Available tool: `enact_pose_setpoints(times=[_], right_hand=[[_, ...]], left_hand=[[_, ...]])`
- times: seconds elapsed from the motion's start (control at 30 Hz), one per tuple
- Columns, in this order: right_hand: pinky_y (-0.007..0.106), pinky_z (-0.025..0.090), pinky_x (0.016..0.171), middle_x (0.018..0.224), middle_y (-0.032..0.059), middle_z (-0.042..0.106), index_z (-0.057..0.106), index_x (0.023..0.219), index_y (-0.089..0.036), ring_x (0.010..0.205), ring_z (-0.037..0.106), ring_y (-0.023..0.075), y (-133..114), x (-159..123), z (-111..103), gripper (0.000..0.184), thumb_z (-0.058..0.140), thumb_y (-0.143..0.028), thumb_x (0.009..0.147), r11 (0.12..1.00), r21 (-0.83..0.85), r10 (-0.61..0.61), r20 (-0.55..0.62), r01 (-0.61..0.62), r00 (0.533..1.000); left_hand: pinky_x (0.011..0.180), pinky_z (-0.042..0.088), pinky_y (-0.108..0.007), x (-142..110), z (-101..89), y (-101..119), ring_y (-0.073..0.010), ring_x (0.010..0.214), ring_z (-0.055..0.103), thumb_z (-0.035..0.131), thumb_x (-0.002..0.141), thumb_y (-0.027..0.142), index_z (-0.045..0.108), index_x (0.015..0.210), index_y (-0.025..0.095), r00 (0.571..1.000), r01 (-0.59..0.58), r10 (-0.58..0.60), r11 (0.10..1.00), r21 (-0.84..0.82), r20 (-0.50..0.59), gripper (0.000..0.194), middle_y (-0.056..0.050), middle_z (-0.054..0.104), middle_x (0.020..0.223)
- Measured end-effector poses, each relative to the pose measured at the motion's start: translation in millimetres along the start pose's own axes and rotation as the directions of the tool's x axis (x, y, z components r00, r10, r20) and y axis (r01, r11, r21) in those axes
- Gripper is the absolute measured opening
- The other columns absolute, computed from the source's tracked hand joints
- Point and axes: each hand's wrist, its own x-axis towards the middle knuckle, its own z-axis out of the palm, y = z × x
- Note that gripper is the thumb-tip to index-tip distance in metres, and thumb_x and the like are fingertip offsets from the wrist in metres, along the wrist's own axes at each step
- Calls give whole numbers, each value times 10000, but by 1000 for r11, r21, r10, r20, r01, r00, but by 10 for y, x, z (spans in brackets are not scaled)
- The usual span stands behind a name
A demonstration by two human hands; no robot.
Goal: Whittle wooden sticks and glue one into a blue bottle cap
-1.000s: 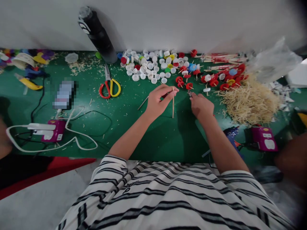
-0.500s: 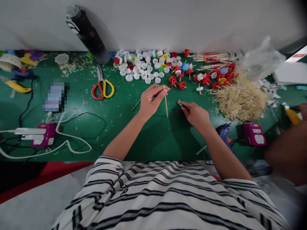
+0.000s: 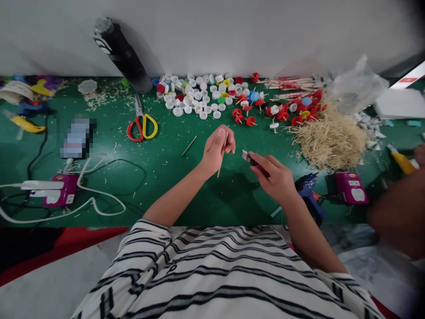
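A thin wooden stick (image 3: 218, 170) is gripped in my left hand (image 3: 219, 144), its lower end showing under the curled fingers. My right hand (image 3: 274, 175) is closed round a small hand tool with a silvery metal tip (image 3: 246, 156) and some red on its body; its exact kind is unclear. The tool's tip points toward my left hand, with a gap between them. A short thin rod (image 3: 189, 145) lies on the green table (image 3: 166, 173) left of my left hand. Beyond both hands spread white bottle caps (image 3: 198, 95) and red caps on sticks (image 3: 251, 121).
Red-and-yellow-handled scissors (image 3: 142, 126), a phone (image 3: 77, 137), a black bottle (image 3: 124, 57) and a purple power block (image 3: 61, 189) are on the left. To the right are a heap of straw-like shreds (image 3: 332, 139), a blue glue gun (image 3: 308, 192) and another person's arm (image 3: 395, 208).
My left hand has turned and come nearer to me, tilting the stick. My right hand has moved back toward me with the tool, whose tip now shows more. The view has shifted slightly right.
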Motion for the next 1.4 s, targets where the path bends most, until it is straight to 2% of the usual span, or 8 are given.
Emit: enact_pose_setpoints(times=[0.07, 0.23, 0.33, 0.5, 0.87, 1.07, 1.23, 1.4], right_hand=[[324, 603, 806, 1228, 105, 808, 729, 1500, -304, 944, 766, 211, -38, -43, -6, 475, 466, -458, 1137, 999, -13, -47, -23, 47, 999], [304, 618, 858, 1158, 91, 798, 788, 1426, -355, 988, 771, 191, -39, -112, 9, 412, 500, -413, 1138, 991, -31, -130, -107, 127, 986], [303, 616, 852, 1107, 83, 789, 816, 1379, -376, 971, 760, 184, -36, -127, -12, 386, 521, -393, 1131, 990, -66, -136, -146, 127, 980], [289, 603, 802, 1019, 78, 775, 860, 1295, -381, 890, 733, 170, -60, -135, -62, 363, 541, -393, 1123, 985, -129, -136, -180, 114, 974], [266, 580, 775, 1035, 67, 800, 851, 1325, -375, 884, 733, 153, -101, -211, 53, 361, 549, -390, 1127, 989, -128, -97, -149, 78, 984], [217, 549, 713, 982, 38, 792, 834, 1342, -321, 787, 719, 107, -183, -221, 230, 315, 626, -303, 1107, 963, -3, -259, -305, 270, 917], [228, 563, 697, 1044, 55, 805, 814, 1346, -288, 780, 732, 115, -165, -236, 306, 300, 651, -300, 1094, 964, 114, -189, -331, 238, 924], [266, 596, 735, 1085, 74, 809, 787, 1377, -266, 816, 750, 147, -135, -297, 348, 340, 632, -381, 1097, 970, 207, -67, -286, 130, 956]], left_hand=[[529, 429, -289, -28, 46, -4, -97, 492, 343, 486, 1032, 806, 506, 846, 255, 998, 46, -45, 999, -27, 44, 582, 89, 305, 595], [465, 299, -241, -44, 67, 25, -59, 493, 354, 825, 839, 749, 569, 920, 247, 987, 58, -68, 996, 70, 143, 570, 103, 392, 619], [474, 310, -234, -55, 67, 80, -62, 520, 395, 849, 869, 645, 664, 981, 231, 971, 54, -85, 988, 145, 223, 467, 89, 450, 624], [471, 310, -228, -90, 94, 178, -56, 517, 402, 774, 957, 532, 711, 839, 197, 947, 72, -129, 977, 199, 293, 361, 45, 543, 629], [490, 365, -216, -73, 115, 154, -56, 534, 448, 874, 855, 490, 729, 785, 193, 973, 139, -166, 976, 169, 158, 338, 41, 577, 620], [447, 316, -208, -1, 69, 184, -33, 481, 419, 919, 767, 443, 734, 784, 185, 948, 312, -315, 947, 74, 42, 318, 66, 546, 590], [418, 221, -217, 66, 13, 223, -15, 432, 325, 909, 711, 372, 710, 745, 193, 914, 402, -403, 915, -17, -40, 270, 91, 465, 550], [438, 195, -219, 97, 19, 279, -15, 445, 295, 864, 738, 309, 703, 740, 195, 889, 454, -455, 891, -27, -46, 197, 94, 424, 532]])
